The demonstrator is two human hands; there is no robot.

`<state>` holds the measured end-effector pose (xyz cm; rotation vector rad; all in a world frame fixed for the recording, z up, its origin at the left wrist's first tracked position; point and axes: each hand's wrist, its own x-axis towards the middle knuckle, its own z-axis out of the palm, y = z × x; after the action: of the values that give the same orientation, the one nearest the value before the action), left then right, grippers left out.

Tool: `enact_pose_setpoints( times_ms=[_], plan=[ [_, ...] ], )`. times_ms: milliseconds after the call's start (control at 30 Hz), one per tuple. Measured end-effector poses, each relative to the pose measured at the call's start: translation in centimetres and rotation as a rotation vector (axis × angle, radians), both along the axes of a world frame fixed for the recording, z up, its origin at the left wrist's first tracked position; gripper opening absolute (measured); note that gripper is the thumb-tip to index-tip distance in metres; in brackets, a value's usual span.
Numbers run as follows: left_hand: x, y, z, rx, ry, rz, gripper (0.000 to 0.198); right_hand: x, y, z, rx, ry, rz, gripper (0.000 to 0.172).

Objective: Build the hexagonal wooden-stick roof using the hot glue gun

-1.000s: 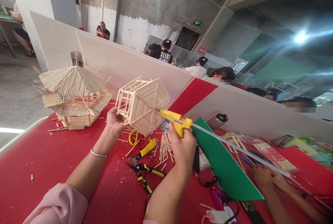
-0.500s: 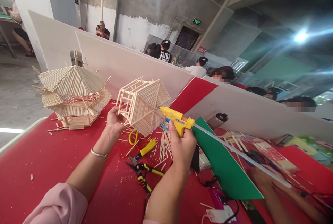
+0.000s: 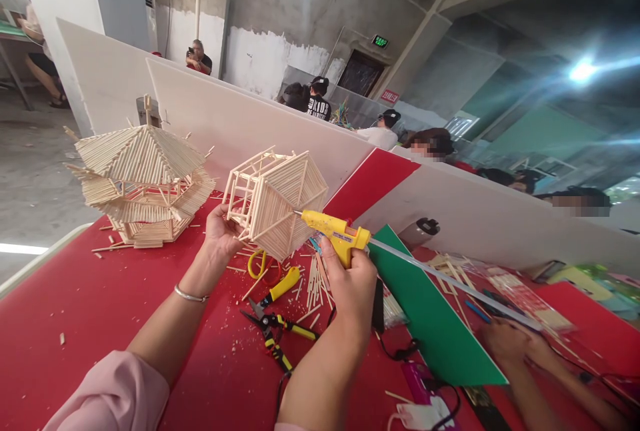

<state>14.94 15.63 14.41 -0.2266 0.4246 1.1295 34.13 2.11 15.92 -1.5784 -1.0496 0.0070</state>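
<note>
My left hand (image 3: 223,234) grips a small pavilion model (image 3: 285,207) made of thin wooden sticks, tipped so its slatted roof faces right. In my right hand (image 3: 350,277) is a yellow hot glue gun (image 3: 336,229), a long clear glue stick (image 3: 440,274) jutting from its back end. The gun's nozzle meets the middle of the roof, or lies just in front of it; I cannot tell which. A larger two-tiered stick pavilion (image 3: 145,184) stands upright on the red table (image 3: 125,311) to the left.
Below the hands lie yellow-and-black pliers (image 3: 277,331), yellow-handled scissors (image 3: 257,264) and loose sticks (image 3: 317,284). A green board (image 3: 430,311) leans at right, beside another person's hands (image 3: 510,344). White partition boards (image 3: 240,117) line the back.
The glue gun's tip has shifted slightly left across the roof, the glue stick moving with it. My left hand holds the model nearly still. The other person's hands have moved a little.
</note>
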Motion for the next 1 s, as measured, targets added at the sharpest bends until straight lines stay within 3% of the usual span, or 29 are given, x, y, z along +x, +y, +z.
enact_pose_setpoints(
  times_ms=[300, 467, 1000],
  plan=[
    [0.0, 0.1, -0.1, 0.009, 0.0, 0.008, 0.014, -0.9, -0.4, 0.8, -0.025, -0.093, 0.055, 0.035],
    [-0.2, 0.0, 0.1, 0.001, -0.015, 0.002, 0.015, -1.3, -0.5, 0.7, -0.088, -0.06, 0.153, 0.032],
    [-0.1, -0.1, 0.2, 0.004, -0.018, 0.014, 0.016, -1.1, -0.3, 0.9, -0.046, -0.085, 0.138, 0.033]
  ],
)
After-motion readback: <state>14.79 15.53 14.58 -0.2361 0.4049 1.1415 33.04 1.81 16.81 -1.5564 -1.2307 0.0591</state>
